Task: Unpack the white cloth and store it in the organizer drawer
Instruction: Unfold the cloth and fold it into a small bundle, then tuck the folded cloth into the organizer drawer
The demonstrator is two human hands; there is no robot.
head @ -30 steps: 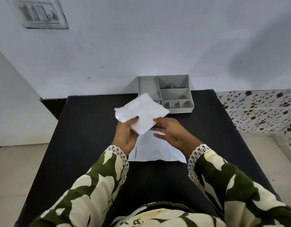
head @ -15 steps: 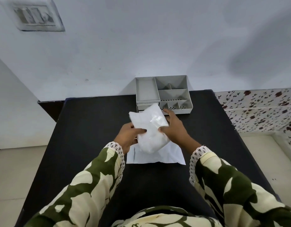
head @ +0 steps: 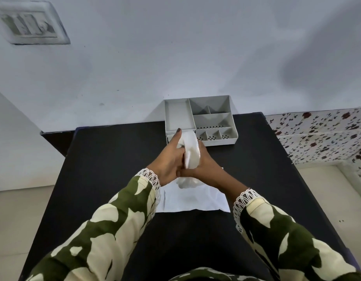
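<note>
The white cloth [head: 190, 151] is bunched into a narrow roll, pressed between my left hand [head: 168, 162] and my right hand [head: 206, 165]. Both hands grip it just in front of the grey organizer [head: 214, 118], which stands at the far edge of the black table [head: 106, 169] against the wall. The cloth's upper end reaches the organizer's front left, where the drawer front [head: 170, 136] shows; my hands hide most of the drawer. A flat white wrapper [head: 195, 199] lies on the table under my wrists.
The organizer has several open compartments on top, some with perforated floors. A white wall rises right behind it. A floral tiled ledge [head: 321, 134] is at the right, and pale floor shows on both sides of the table.
The cloth went from a flat sheet to a crumpled bundle, now squeezed into a narrow roll. Both hands carried it forward from above the wrapper to the organizer's front.
</note>
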